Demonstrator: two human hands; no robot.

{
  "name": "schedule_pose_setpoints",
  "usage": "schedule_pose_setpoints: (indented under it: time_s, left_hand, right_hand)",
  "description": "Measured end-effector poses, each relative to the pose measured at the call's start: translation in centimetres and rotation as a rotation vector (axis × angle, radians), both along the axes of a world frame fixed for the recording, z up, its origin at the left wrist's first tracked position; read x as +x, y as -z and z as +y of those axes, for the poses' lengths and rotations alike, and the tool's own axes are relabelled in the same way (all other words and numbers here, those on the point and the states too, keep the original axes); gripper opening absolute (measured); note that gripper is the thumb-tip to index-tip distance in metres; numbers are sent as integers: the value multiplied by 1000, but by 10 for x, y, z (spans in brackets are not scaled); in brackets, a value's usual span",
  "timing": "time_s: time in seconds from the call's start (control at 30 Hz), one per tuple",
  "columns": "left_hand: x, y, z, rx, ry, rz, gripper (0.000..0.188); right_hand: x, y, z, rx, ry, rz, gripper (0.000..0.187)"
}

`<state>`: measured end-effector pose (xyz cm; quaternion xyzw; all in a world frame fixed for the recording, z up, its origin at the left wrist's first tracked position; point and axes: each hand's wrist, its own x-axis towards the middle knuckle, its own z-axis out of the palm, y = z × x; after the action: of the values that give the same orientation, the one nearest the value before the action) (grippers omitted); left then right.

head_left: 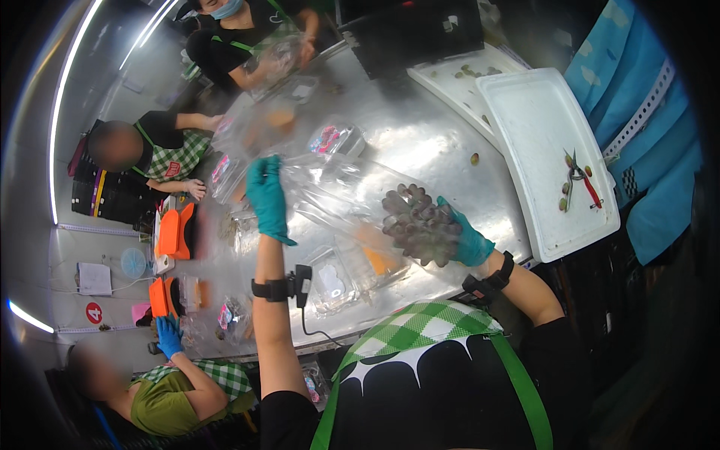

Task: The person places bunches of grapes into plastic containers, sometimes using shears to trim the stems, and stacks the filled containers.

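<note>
A bunch of dusky purple grapes [418, 225] rests in my right hand [471, 238], whose teal-gloved fingers curl round its right side. My left hand [267, 196], in a matching glove, is raised to the left and pinches the edge of a clear plastic bag [330, 191]. The film stretches from there across to the grapes. Whether the bunch is inside the bag or behind its film, I cannot tell. Below the film, a clear plastic box [328, 277] lies on the metal table [442, 146].
To the right, a white tray [541, 217] holds red-handled snips [578, 180] and loose grapes. Another white tray [442, 79] lies behind it. A clear box with a pink label [337, 139] sits further back. Orange-and-black devices [175, 231] line the left side, where several co-workers handle packages.
</note>
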<state>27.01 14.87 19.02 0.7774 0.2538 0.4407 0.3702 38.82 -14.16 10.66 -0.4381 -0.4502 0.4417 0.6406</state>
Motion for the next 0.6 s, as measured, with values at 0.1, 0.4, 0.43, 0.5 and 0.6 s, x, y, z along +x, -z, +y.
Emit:
schedule_pose_setpoints:
  time_s: [0.1, 0.4, 0.43, 0.5, 0.6]
  left_hand:
    - [-1, 12, 46, -31, -139, -51, 19]
    - [-77, 96, 97, -324, -435, 37, 30]
    - [-78, 105, 90, -376, -463, 35, 30]
    - [-83, 125, 86, -458, -469, 15, 30]
    - [-81, 140, 75, -579, -480, -56, 30]
  right_hand:
    - [12, 34, -14, 179, -397, 1194, 61]
    - [29, 66, -37, 296, -12, 1219, 64]
    - [30, 65, -37, 314, 30, 1231, 64]
    - [30, 69, -39, 347, 49, 1256, 63]
    - [29, 71, -40, 360, 24, 1272, 62]
